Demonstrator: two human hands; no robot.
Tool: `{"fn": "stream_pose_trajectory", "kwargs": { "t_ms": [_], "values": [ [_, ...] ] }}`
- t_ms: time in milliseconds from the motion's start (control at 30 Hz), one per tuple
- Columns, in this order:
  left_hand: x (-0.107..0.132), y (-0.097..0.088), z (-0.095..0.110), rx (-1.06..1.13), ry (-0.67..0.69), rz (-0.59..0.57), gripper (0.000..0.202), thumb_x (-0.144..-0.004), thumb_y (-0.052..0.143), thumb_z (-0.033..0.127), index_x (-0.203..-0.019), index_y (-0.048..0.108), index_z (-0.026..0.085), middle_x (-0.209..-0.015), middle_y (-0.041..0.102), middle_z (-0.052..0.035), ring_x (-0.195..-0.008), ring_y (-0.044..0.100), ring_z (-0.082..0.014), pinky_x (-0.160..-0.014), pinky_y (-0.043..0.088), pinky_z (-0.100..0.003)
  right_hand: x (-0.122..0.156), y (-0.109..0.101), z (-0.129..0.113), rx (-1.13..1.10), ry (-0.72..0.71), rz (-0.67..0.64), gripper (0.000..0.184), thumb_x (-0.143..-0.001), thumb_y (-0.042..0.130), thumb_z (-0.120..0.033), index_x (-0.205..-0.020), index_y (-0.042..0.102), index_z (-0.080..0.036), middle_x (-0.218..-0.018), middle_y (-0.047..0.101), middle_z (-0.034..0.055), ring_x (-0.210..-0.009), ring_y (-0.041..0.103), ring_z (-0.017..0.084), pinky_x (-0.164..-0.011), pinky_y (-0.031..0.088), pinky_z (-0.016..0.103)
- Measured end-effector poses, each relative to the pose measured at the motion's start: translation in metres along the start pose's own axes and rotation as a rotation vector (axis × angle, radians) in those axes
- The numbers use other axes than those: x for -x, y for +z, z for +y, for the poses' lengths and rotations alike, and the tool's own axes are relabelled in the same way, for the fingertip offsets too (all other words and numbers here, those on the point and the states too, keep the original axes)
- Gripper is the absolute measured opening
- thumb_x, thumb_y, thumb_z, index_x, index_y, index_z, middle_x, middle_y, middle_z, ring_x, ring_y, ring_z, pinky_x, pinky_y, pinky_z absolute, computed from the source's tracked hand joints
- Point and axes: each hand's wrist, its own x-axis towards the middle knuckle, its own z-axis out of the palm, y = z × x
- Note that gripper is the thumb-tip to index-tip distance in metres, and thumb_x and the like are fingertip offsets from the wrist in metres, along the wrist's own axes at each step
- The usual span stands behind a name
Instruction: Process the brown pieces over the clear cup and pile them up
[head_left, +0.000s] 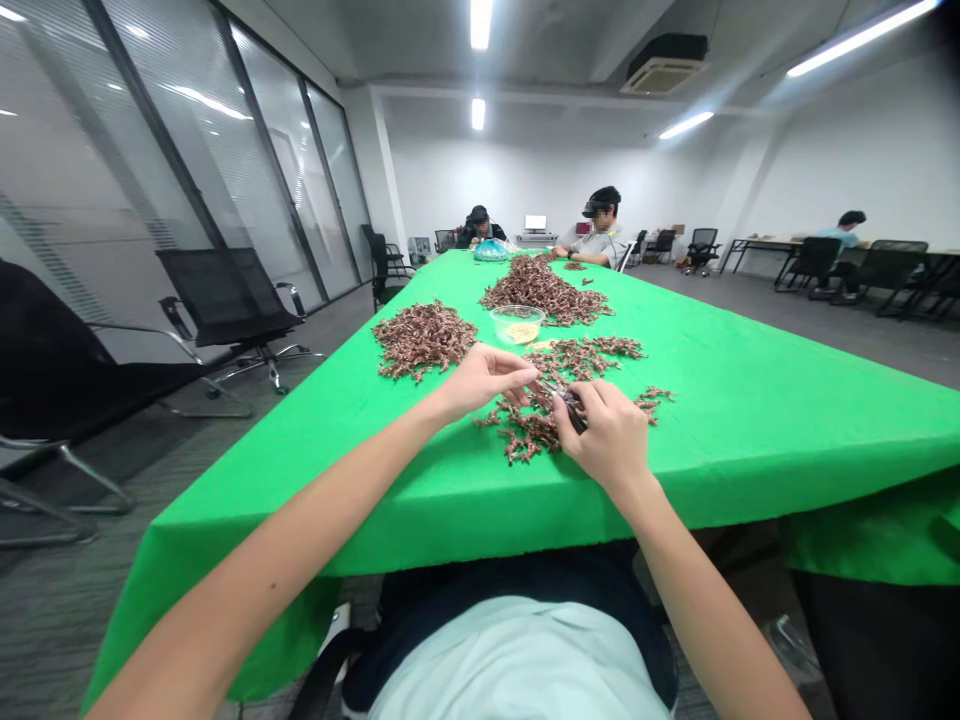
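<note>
My right hand (611, 430) is closed around dark-handled pliers (574, 410), with their metal jaws pointing left toward my other hand. The fingers of my left hand (491, 380) are pinched together at the jaws, on what looks like a small reddish-brown branched piece, mostly hidden by the fingertips. Beneath and around both hands lies a loose spread of similar brown knobbly pieces (529, 440). Just beyond them stands a clear plastic bowl (517, 325) with pale yellowish bits in it.
A heap of brown pieces (424, 340) lies to the left, and a larger pile (540, 285) lies behind the bowl. Green cloth (750, 400) covers the long table. Farther along it sit a blue bag (490, 250) and two people. Black chairs (229, 295) stand at left.
</note>
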Motion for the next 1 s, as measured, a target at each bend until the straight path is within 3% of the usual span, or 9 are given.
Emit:
{"fn": "stream_pose_trajectory", "kwargs": {
  "t_ms": [333, 767, 1000],
  "values": [
    [0.0023, 0.0022, 0.0032, 0.050, -0.025, -0.041, 0.039, -0.079, 0.080, 0.045, -0.096, 0.076, 0.010, -0.089, 0.079, -0.0144, -0.062, 0.074, -0.0176, -0.057, 0.060, -0.026, -0.0004, -0.0021, -0.0025, 0.110, -0.067, 0.027, 0.028, -0.098, 0.054, -0.040, -0.091, 0.067, -0.016, -0.081, 0.066, 0.0072, -0.074, 0.057, 0.019, -0.066, 0.036, 0.031],
    [0.0021, 0.0003, 0.0003, 0.022, -0.035, -0.039, 0.041, -0.080, 0.079, 0.047, -0.096, 0.076, 0.009, -0.087, 0.079, -0.0163, -0.064, 0.075, -0.0203, -0.056, 0.060, -0.026, 0.0001, -0.0020, -0.0024, 0.129, -0.082, 0.023, 0.030, -0.099, 0.054, -0.040, -0.089, 0.069, -0.016, -0.076, 0.066, 0.0056, -0.068, 0.057, 0.017, -0.062, 0.032, 0.030],
    [0.0028, 0.0010, 0.0036, 0.064, -0.031, -0.033, 0.040, -0.080, 0.079, 0.047, -0.093, 0.077, 0.009, -0.088, 0.079, -0.0160, -0.068, 0.076, -0.0211, -0.064, 0.063, -0.030, 0.0006, -0.0005, -0.0014, 0.056, -0.031, -0.004, 0.031, -0.099, 0.054, -0.041, -0.086, 0.069, -0.017, -0.076, 0.069, 0.0057, -0.067, 0.060, 0.017, -0.060, 0.032, 0.029]
  ]
}}
